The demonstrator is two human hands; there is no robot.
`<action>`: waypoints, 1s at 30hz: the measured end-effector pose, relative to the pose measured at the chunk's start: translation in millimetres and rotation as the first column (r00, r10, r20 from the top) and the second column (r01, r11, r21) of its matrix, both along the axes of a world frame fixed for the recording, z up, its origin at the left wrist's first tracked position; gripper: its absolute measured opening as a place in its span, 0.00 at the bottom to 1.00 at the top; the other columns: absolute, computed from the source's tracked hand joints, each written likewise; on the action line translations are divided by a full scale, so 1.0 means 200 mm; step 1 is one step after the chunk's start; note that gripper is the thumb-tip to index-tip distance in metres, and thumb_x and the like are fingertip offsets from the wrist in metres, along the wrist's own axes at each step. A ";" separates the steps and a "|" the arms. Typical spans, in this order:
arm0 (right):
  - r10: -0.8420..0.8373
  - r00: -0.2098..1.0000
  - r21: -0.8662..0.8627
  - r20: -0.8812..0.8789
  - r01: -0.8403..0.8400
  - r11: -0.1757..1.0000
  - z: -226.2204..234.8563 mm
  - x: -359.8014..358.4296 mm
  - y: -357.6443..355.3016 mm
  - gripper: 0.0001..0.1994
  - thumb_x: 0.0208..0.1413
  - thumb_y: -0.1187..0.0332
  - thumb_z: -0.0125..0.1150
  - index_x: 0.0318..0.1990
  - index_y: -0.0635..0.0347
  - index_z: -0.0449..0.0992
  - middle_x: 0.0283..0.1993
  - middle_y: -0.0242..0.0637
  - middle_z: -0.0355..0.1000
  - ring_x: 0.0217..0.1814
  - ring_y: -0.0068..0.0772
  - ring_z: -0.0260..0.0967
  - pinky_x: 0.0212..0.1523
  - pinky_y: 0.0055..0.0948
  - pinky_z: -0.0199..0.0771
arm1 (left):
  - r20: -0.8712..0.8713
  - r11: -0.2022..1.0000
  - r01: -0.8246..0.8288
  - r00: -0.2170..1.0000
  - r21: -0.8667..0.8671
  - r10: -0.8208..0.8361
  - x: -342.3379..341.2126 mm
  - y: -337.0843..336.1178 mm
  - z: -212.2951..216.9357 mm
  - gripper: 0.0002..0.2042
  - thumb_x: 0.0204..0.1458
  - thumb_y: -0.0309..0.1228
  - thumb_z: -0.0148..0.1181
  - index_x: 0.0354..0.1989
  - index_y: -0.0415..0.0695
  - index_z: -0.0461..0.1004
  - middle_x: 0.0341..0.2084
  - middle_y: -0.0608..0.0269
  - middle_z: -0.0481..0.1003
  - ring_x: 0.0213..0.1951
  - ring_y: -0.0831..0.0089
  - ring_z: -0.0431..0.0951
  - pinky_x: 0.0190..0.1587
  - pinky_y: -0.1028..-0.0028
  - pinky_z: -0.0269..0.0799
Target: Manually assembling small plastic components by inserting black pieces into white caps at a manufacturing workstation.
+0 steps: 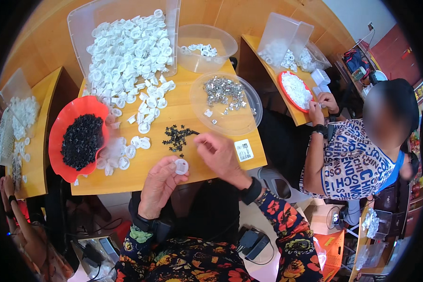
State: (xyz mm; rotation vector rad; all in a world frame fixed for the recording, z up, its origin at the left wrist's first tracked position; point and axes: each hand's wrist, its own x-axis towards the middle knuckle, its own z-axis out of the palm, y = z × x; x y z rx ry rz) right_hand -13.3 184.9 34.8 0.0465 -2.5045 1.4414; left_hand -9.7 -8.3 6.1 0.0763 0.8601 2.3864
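Note:
My left hand (159, 184) pinches a round white plastic part (181, 166) between thumb and fingers, just over the table's front edge. Its flat round face is turned up. To its right, my right hand (219, 157) hovers over the table with its fingers curled in. Its fingertips are beside a loose heap of small black plastic pieces (176, 139). A dark bit shows at the fingertips, but I cannot make out whether they grip it. More white round parts (144, 109) lie scattered on the wooden table (174, 115), beyond the black heap and to its left.
A red scalloped bowl (54, 141) of black pieces stands left. Behind, a large clear bin (75, 28) spills white parts beside a clear bowl (230, 42). A clear lid (197, 110) holds small metal pieces. A label card (243, 150) lies right. Co-workers sit at tables either side.

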 end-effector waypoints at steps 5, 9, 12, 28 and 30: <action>-0.049 0.989 0.256 -0.136 0.083 0.963 0.04 -0.18 0.36 0.07 0.48 0.76 0.55 0.35 0.63 0.75 0.29 0.43 0.74 0.28 0.36 0.73 0.29 0.29 0.71 | 0.023 0.999 0.050 0.998 0.020 -0.051 -0.03 0.04 -0.04 0.10 0.59 0.28 0.50 0.45 0.37 0.69 0.37 0.57 0.75 0.38 0.69 0.77 0.42 0.71 0.75; 0.059 0.997 0.464 -0.049 -0.030 0.885 0.08 -0.29 0.40 0.08 0.46 0.76 0.56 0.36 0.63 0.77 0.30 0.44 0.74 0.28 0.39 0.73 0.30 0.30 0.72 | 0.036 0.999 0.023 0.999 -0.032 -0.022 -0.02 0.05 -0.02 0.11 0.58 0.31 0.52 0.44 0.36 0.69 0.35 0.57 0.75 0.35 0.70 0.77 0.39 0.75 0.75; 0.140 0.990 0.460 -0.012 -0.119 0.880 0.03 -0.34 0.38 0.06 0.45 0.74 0.56 0.31 0.62 0.78 0.28 0.46 0.74 0.29 0.45 0.72 0.33 0.35 0.71 | 0.030 0.999 0.032 0.999 -0.002 -0.032 -0.02 0.04 -0.05 0.10 0.59 0.29 0.50 0.44 0.37 0.69 0.35 0.57 0.75 0.36 0.70 0.76 0.40 0.73 0.75; 0.273 0.918 -0.628 0.287 -0.035 0.777 0.07 -0.02 0.10 0.10 0.56 0.76 0.54 0.45 0.67 0.74 0.37 0.33 0.73 0.36 0.19 0.71 0.39 0.19 0.74 | 0.062 1.000 -0.003 0.998 -0.022 0.005 0.00 0.05 -0.04 0.11 0.60 0.29 0.48 0.47 0.36 0.68 0.38 0.56 0.75 0.39 0.68 0.77 0.44 0.71 0.74; 0.333 0.886 -0.743 0.324 0.020 0.669 0.01 0.01 0.08 0.10 0.57 0.75 0.54 0.46 0.66 0.74 0.38 0.34 0.73 0.37 0.21 0.72 0.40 0.21 0.76 | 0.057 0.999 -0.018 0.998 -0.039 0.020 0.01 0.04 -0.03 0.11 0.60 0.28 0.48 0.47 0.36 0.68 0.38 0.56 0.75 0.39 0.68 0.77 0.44 0.71 0.74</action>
